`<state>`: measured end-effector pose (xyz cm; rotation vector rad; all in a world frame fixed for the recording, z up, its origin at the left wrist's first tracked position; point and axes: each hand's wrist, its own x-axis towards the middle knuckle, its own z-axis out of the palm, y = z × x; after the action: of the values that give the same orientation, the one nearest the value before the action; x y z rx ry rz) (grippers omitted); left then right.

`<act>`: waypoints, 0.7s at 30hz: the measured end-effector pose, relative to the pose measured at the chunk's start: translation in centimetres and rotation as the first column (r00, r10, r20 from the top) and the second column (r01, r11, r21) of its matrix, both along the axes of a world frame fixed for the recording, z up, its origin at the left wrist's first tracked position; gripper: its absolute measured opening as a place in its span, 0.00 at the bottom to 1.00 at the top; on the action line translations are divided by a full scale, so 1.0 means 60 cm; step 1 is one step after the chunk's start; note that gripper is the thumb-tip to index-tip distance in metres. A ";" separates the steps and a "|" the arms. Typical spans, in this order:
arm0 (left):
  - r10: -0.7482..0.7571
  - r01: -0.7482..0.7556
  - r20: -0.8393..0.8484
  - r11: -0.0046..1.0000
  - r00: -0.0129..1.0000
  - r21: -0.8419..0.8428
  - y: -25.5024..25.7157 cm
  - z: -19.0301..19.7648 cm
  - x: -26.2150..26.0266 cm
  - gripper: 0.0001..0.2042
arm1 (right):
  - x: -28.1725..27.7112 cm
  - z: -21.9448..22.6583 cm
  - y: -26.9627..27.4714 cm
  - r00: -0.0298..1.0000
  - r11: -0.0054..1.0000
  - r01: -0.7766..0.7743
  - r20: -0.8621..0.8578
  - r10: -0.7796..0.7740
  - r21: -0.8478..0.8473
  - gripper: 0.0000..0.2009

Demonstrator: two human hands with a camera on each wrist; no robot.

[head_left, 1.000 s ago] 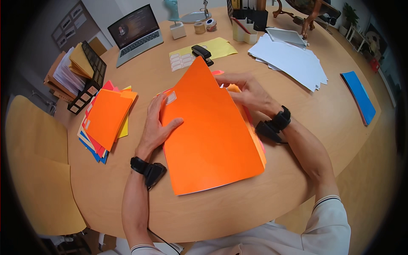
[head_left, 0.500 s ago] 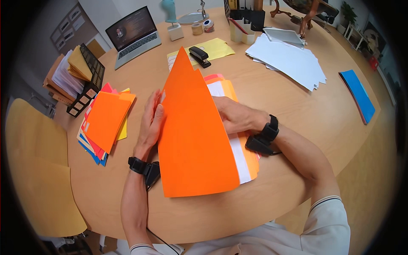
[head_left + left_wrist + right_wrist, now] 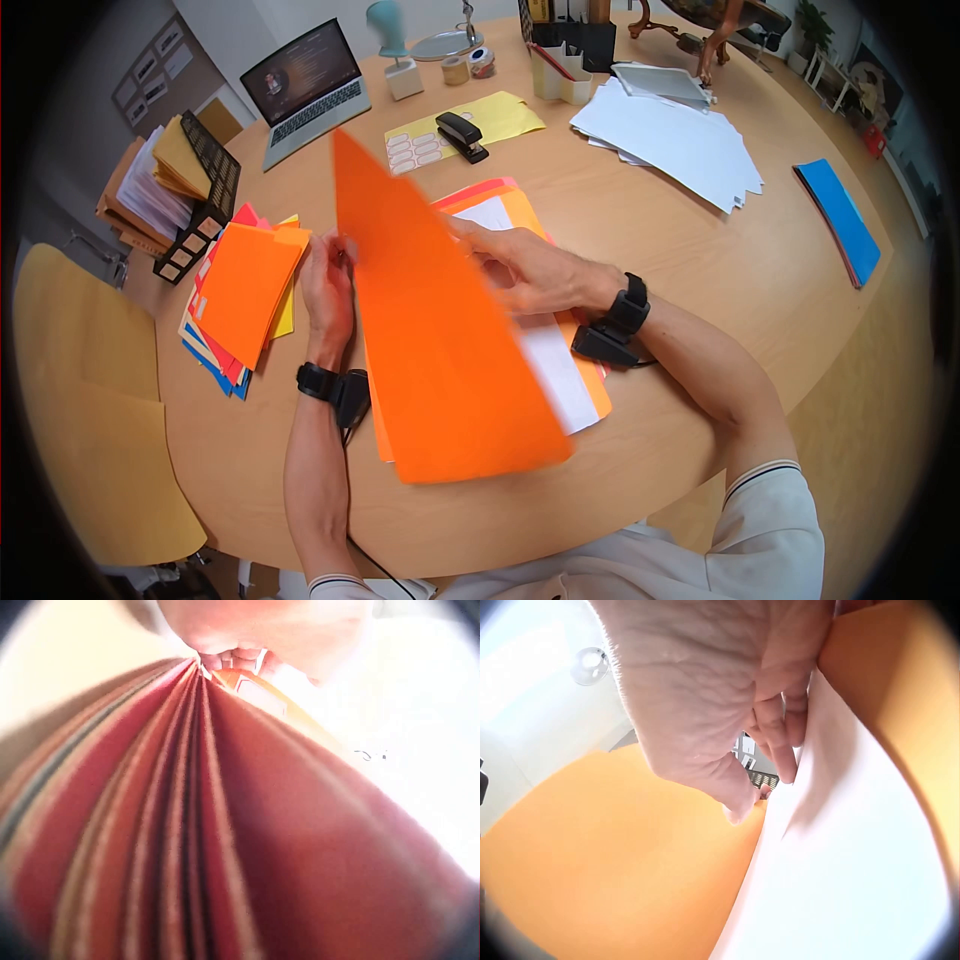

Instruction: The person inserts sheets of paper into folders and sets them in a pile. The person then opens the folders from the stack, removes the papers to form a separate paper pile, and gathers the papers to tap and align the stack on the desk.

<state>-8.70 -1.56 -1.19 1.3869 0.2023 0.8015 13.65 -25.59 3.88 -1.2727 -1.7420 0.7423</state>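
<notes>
An orange folder (image 3: 430,340) stands half open on the table, its cover raised and blurred. White paper (image 3: 560,370) shows inside it. My right hand (image 3: 535,270) is between cover and paper; in the right wrist view its thumb (image 3: 739,806) lies near the orange cover (image 3: 630,847), and its straight fingers (image 3: 776,739) rest along the white sheet (image 3: 840,855). At the folder's left edge my left hand (image 3: 328,295) has bent fingers holding it beside a small label. In the left wrist view, the edges of several red and orange folders (image 3: 180,825) fan out below that hand.
A pile of coloured folders (image 3: 250,290) lies at the left by a black file rack (image 3: 205,215). Beyond are a laptop (image 3: 310,85), a stapler (image 3: 461,137) on a yellow sheet (image 3: 510,112), white papers (image 3: 665,140) and a blue folder (image 3: 838,220).
The orange cover has swung up and leftward, uncovering white paper. My right hand has moved from the cover's edge to inside the folder. The left hand's fingers have bent at the left edge.
</notes>
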 end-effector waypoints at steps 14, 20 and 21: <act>0.028 -0.050 -0.204 0.993 0.979 -0.104 0.108 -0.059 -0.060 0.17 | 0.012 -0.031 0.009 0.987 0.987 0.159 -0.011 -0.158 0.032 0.29; 0.060 -0.081 -0.194 0.991 0.979 -0.104 0.108 -0.054 -0.090 0.17 | 0.028 -0.050 0.011 0.955 0.944 0.292 0.000 -0.295 0.156 0.29; 0.064 -0.085 -0.190 0.991 0.980 -0.105 0.109 -0.054 -0.091 0.17 | 0.030 -0.053 0.012 0.942 0.923 0.329 0.002 -0.336 0.201 0.30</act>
<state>-14.18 4.97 -4.41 1.3540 0.4415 0.7104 15.43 -24.89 0.68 -1.4020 -1.5291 0.3418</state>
